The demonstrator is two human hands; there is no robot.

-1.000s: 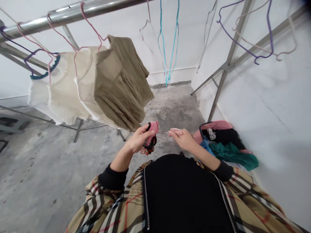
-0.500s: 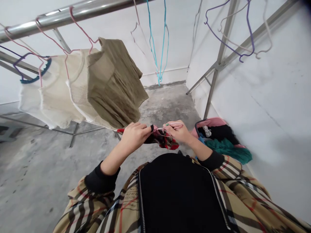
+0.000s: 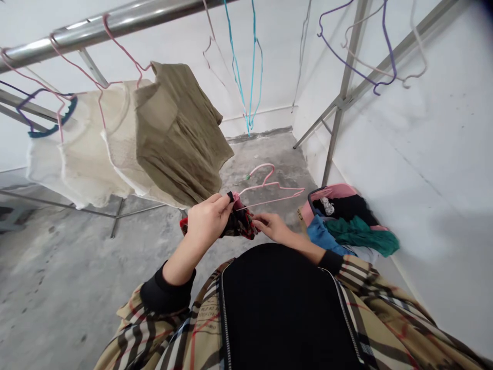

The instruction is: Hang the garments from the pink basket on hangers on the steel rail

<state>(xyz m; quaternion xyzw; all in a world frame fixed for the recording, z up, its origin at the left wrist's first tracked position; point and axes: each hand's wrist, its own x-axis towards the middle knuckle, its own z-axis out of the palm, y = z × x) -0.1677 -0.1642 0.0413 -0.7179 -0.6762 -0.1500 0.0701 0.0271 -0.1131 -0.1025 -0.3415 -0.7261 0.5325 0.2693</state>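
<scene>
- between both hands [image 3: 208, 222], a small dark red garment [image 3: 241, 225] hangs bunched, the pink hanger [image 3: 269, 186] sticking out past it.
- left hand pinches its top edge, wrist raised.
- right hand [image 3: 269, 226] grips the cloth from below.

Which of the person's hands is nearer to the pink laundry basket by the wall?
Right. The right hand is just beside the pink laundry basket, while the left hand is farther off, across the red patterned garment.

Pink hanger [image 3: 269, 187], red-patterned dark garment [image 3: 241, 226]
</scene>
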